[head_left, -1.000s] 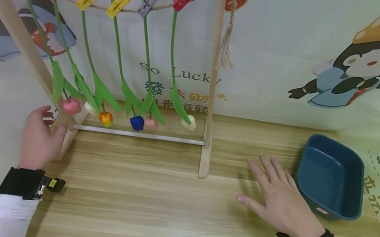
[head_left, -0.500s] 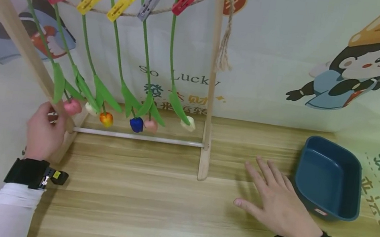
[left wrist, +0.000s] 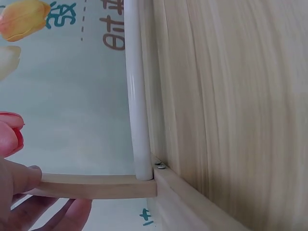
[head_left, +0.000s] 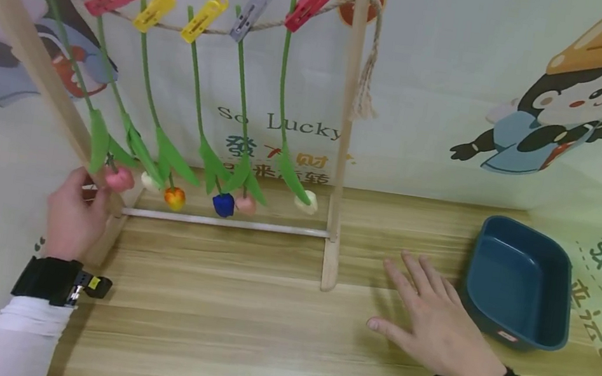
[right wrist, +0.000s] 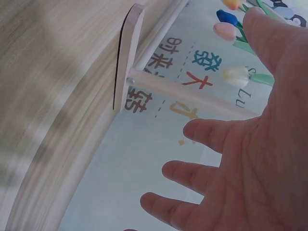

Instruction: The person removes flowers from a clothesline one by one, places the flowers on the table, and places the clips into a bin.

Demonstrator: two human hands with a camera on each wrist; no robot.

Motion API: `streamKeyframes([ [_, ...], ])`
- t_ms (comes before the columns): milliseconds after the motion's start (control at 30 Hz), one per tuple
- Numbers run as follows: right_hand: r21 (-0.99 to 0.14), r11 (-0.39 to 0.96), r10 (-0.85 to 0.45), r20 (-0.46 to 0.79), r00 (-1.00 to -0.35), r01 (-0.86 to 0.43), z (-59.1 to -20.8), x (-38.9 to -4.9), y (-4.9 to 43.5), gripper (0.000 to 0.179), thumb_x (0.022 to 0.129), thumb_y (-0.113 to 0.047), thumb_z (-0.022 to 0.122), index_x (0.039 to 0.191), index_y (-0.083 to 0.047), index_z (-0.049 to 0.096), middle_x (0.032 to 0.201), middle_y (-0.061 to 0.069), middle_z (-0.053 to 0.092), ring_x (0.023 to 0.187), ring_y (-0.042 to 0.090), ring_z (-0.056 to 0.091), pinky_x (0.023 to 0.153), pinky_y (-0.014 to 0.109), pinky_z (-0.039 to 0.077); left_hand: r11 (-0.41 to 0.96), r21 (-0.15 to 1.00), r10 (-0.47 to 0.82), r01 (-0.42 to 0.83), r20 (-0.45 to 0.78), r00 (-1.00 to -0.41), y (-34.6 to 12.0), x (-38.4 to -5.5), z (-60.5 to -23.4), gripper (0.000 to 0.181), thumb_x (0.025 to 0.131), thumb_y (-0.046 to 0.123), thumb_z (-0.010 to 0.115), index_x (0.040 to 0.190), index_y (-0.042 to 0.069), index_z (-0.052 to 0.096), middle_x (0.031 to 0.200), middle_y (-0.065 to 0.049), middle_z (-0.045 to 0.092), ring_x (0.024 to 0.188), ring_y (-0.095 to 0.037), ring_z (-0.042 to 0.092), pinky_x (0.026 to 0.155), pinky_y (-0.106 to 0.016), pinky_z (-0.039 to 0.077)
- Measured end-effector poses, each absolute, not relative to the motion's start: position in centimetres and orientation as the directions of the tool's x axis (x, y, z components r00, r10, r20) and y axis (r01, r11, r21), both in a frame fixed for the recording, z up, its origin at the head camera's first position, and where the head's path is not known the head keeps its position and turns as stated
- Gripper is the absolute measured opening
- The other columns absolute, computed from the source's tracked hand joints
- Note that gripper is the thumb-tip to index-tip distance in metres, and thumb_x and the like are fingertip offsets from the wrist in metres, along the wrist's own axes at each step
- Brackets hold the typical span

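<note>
Now gripping wooden rack by left post with left hand, no longer loose; seemingly repositioning rack on tabletop, tulips and all, slightly nearer right hand. Keeping right hand spread wide, holding nothing, beside blue basin.

The left grip is curled in a pinch, the right grip spread, palm down.

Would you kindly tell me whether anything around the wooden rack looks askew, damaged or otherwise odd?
Nothing looks spilled or damaged. The only oddity: six tulips hang blossoms-down from clothespins on the rope, upside down for flowers, though all alike, so probably deliberate.
</note>
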State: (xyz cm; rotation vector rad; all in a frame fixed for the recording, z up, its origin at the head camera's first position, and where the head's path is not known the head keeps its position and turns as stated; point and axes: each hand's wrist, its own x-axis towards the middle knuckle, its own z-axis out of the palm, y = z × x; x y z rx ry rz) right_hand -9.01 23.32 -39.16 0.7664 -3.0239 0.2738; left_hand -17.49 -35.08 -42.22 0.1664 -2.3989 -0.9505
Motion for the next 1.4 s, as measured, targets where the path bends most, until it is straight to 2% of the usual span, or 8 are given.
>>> streamKeyframes([
  [567, -0.168, 0.864, -0.474, 0.045, -0.879, -0.475, -39.5, -8.7, 23.2, 0.095, 0.098, -0.075, 0.055, 0.167, -0.012, 0.034, 0.171, 0.023, 0.025, 0.155, 0.051, 0.024, 0.114, 0.075, 0.032, 0.746, 0.644, -0.189, 0.171, 0.451, -0.872, -30.9, -16.3, -42.1, 0.031, 0.106, 0.007, 0.063, 0.133, -0.007, 0.058, 0.124, -0.03, 0.067, 0.102, -0.05, 0.071, 0.075, 0.001, 0.038],
  [667, -0.172, 0.86, -0.48, 0.051, -0.876, -0.481, -39.6, -8.6, 23.1, 0.095, 0.098, -0.075, 0.055, 0.167, -0.013, 0.035, 0.171, 0.023, 0.026, 0.155, 0.05, 0.024, 0.114, 0.075, 0.032, 0.745, 0.64, -0.165, 0.187, 0.449, -0.878, -30.1, -16.2, -42.2, 0.032, 0.106, 0.007, 0.063, 0.133, -0.008, 0.057, 0.123, -0.03, 0.067, 0.102, -0.051, 0.071, 0.079, -0.019, 0.059],
  [767, -0.167, 0.859, -0.483, 0.05, -0.874, -0.484, -39.7, -8.5, 22.9, 0.094, 0.098, -0.075, 0.054, 0.167, -0.015, 0.035, 0.171, 0.023, 0.027, 0.155, 0.049, 0.025, 0.114, 0.075, 0.033, 0.74, 0.641, -0.146, 0.205, 0.45, -0.881, -29.2, -16.1, -42.2, 0.034, 0.106, 0.006, 0.063, 0.136, -0.008, 0.057, 0.124, -0.03, 0.066, 0.102, -0.05, 0.071, 0.08, -0.035, 0.063],
  [933, -0.136, 0.86, -0.49, 0.04, -0.871, -0.491, -39.9, -8.3, 22.7, 0.094, 0.098, -0.078, 0.05, 0.168, -0.018, 0.032, 0.172, 0.021, 0.027, 0.155, 0.048, 0.026, 0.114, 0.073, 0.034, 0.73, 0.64, -0.129, 0.238, 0.472, -0.872, -27.8, -16.0, -42.2, 0.035, 0.104, 0.003, 0.067, 0.136, -0.008, 0.058, 0.124, -0.029, 0.067, 0.098, -0.047, 0.073, 0.075, -0.002, 0.047],
  [1033, -0.122, 0.855, -0.503, 0.049, -0.863, -0.505, -40.0, -8.2, 22.5, 0.095, 0.098, -0.079, 0.049, 0.168, -0.017, 0.033, 0.172, 0.02, 0.026, 0.155, 0.048, 0.027, 0.115, 0.071, 0.036, 0.724, 0.644, -0.12, 0.245, 0.468, -0.875, -27.0, -16.0, -42.1, 0.037, 0.103, 0.002, 0.067, 0.137, -0.008, 0.057, 0.124, -0.029, 0.067, 0.098, -0.046, 0.073, 0.074, 0.001, 0.042],
  [1200, -0.124, 0.846, -0.515, 0.057, -0.855, -0.518, -40.0, -8.1, 22.4, 0.094, 0.098, -0.077, 0.051, 0.167, -0.015, 0.036, 0.173, 0.02, 0.022, 0.156, 0.047, 0.026, 0.116, 0.069, 0.035, 0.704, 0.664, -0.107, 0.253, 0.451, -0.886, -25.7, -16.1, -42.0, 0.037, 0.103, 0.002, 0.067, 0.138, -0.008, 0.057, 0.124, -0.029, 0.067, 0.099, -0.045, 0.073, 0.075, -0.023, 0.061],
  [1300, -0.133, 0.842, -0.52, 0.053, -0.852, -0.522, -40.0, -8.1, 22.3, 0.094, 0.099, -0.076, 0.051, 0.167, -0.014, 0.035, 0.173, 0.021, 0.022, 0.156, 0.048, 0.025, 0.116, 0.069, 0.035, 0.691, 0.673, -0.101, 0.263, 0.451, -0.887, -24.9, -16.2, -42.0, 0.036, 0.103, 0.001, 0.067, 0.137, -0.008, 0.058, 0.124, -0.029, 0.067, 0.098, -0.044, 0.073, 0.077, -0.042, 0.062],
  [1400, -0.143, 0.839, -0.525, 0.048, -0.85, -0.526, -40.0, -8.1, 22.2, 0.093, 0.099, -0.075, 0.051, 0.167, -0.014, 0.035, 0.172, 0.022, 0.024, 0.156, 0.049, 0.024, 0.116, 0.07, 0.035, 0.679, 0.681, -0.089, 0.273, 0.446, -0.89, -24.3, -16.3, -42.1, 0.036, 0.103, 0.0, 0.068, 0.136, -0.007, 0.058, 0.124, -0.028, 0.067, 0.099, -0.043, 0.073, 0.077, -0.046, 0.063],
])
